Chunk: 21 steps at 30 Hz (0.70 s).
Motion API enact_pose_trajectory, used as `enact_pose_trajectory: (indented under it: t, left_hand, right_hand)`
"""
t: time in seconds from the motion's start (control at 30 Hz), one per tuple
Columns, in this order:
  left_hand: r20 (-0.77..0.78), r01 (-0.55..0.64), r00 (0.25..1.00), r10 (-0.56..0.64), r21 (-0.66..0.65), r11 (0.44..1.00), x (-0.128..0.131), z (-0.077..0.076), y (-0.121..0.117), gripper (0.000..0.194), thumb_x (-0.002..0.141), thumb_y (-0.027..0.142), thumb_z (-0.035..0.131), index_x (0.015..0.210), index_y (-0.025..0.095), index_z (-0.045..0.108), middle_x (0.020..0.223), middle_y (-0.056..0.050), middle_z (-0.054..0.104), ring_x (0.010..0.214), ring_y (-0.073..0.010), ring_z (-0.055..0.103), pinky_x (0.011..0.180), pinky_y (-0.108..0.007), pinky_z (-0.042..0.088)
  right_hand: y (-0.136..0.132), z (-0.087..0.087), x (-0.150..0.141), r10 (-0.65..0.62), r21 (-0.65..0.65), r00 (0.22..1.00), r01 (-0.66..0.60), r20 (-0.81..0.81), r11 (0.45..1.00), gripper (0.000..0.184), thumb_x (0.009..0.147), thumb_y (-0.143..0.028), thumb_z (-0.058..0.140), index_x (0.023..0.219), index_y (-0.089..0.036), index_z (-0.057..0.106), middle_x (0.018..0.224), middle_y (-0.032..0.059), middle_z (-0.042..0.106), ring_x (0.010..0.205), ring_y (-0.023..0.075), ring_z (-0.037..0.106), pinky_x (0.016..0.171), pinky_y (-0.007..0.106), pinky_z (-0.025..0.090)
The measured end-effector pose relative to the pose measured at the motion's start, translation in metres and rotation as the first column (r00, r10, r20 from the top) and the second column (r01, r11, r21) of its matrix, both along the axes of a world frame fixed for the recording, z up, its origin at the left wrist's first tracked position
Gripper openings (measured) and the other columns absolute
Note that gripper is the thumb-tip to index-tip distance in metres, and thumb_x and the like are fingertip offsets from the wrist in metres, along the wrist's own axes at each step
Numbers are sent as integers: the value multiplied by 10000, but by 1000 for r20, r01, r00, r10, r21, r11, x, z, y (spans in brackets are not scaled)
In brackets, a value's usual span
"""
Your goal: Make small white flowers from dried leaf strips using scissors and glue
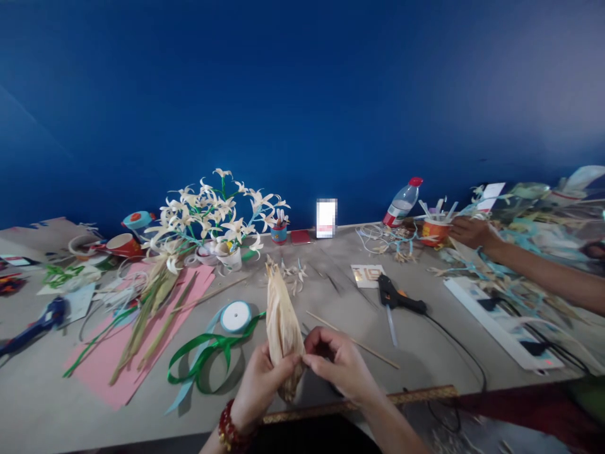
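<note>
My left hand [265,381] is closed around a bundle of dried corn husk [282,309], which stands nearly upright with its tip pointing away from me. With thumb and forefinger my right hand [338,362] pinches the husk's right edge, near my left thumb. Left of the bundle lie a loose green ribbon [208,356] and a ribbon spool [236,316]. A thin wooden stick [373,350] lies on the table just beyond my right hand. Behind the bundle are small pale husk flowers [295,272].
A black glue gun [399,296] with a cable lies to the right, near a white power strip [496,325]. Potted husk flowers [212,214] stand at the back left, beyond pink paper [106,378]. Another person's hand [472,233] reaches by an orange cup [435,232].
</note>
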State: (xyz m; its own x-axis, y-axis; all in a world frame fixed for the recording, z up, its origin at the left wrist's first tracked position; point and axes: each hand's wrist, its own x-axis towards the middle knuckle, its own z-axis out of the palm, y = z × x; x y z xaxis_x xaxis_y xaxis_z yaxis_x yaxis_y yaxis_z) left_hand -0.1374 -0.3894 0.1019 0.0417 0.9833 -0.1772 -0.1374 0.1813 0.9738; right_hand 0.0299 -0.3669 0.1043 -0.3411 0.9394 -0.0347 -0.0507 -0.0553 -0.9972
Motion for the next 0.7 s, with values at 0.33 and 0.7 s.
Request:
enact_pose_trajectory:
  t: [0.33, 0.7]
  left_hand:
    - [-141, 77, 988, -69, 55, 995, -2, 5, 6, 135, 687, 237, 747, 687, 110, 701, 576, -13, 605, 531, -122, 496, 518, -203, 426]
    - [-171, 13, 985, 6, 109, 994, 8, 6, 2, 127, 681, 225, 705, 637, 132, 630, 528, 17, 503, 482, -98, 400, 454, -194, 347]
  right_hand:
    - [0, 3, 0, -26, 48, 996, 22, 81, 999, 81, 683, -209, 646, 660, -195, 569, 612, -33, 518, 589, 124, 454, 572, 244, 367]
    - [-1, -4, -6, -65, 46, 998, 64, 25, 997, 72, 659, -168, 625, 641, -196, 561, 599, -39, 505, 587, 121, 450, 563, 232, 359]
